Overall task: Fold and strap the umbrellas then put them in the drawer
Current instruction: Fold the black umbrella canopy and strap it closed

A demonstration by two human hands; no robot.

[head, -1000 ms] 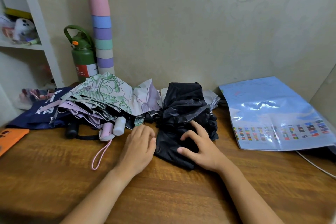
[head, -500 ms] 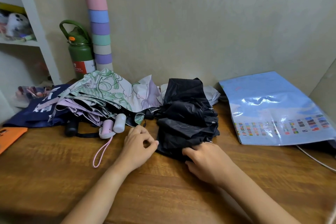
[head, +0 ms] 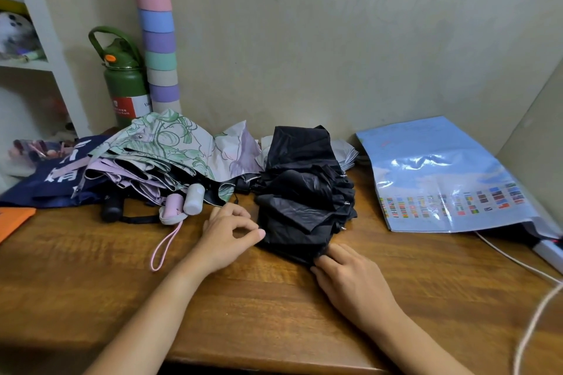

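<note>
While black umbrella [head: 304, 192] lies lengthwise front-back (unstrapped) | R hand [head: 350, 277] fingers pinch near end | L hand [head: 227, 237] fingers curled, touching fabric

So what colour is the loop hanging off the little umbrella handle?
Pink. The loop lies on the wooden table, clearest in the head view.

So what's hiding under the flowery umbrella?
Under the flowery umbrella peek a lilac umbrella, pink and white handles, a black handle and a navy bag. The rest is covered.
</note>
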